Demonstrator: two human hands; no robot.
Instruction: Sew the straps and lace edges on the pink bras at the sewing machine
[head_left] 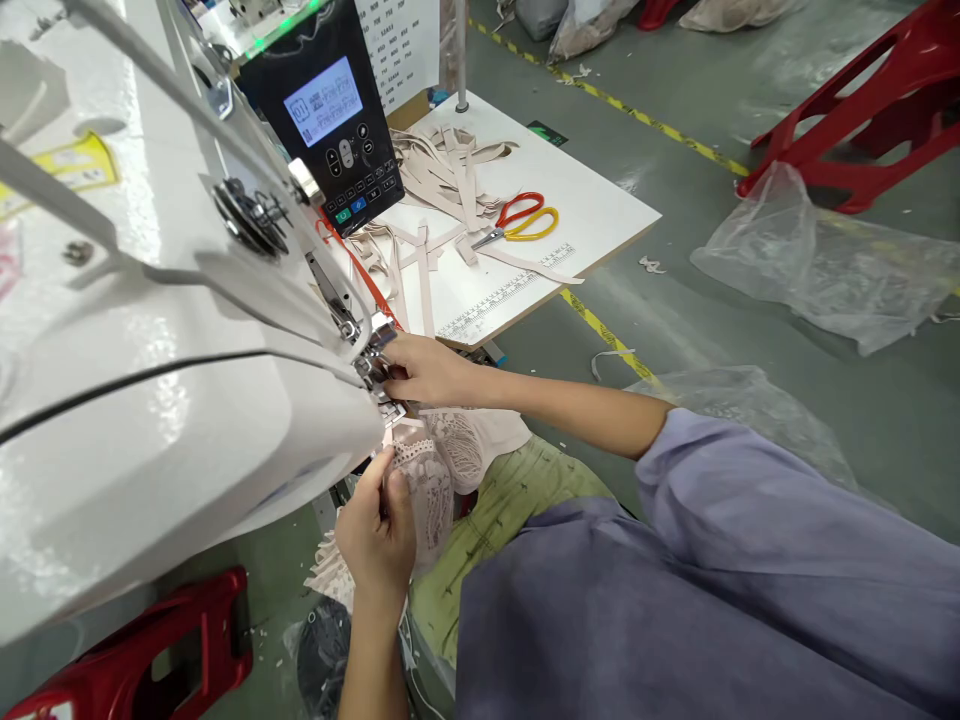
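A pale pink lace bra (429, 490) hangs from the needle area of a white sewing machine (300, 420), part of it draped over my lap. My left hand (379, 540), below the presser foot (391, 408), pinches the bra's edge between thumb and finger. Just beyond the foot, my right hand (435, 370) is closed, its fingers bent in against the needle area. What those fingertips hold is hidden by the hand and the machine parts.
A control panel (345, 170) stands beside the machine. The white table (600, 210) bears a pile of beige straps (442, 175) and red-and-yellow-handled scissors (517, 225). Red stools (847, 110) and plastic bags (817, 260) are on the floor.
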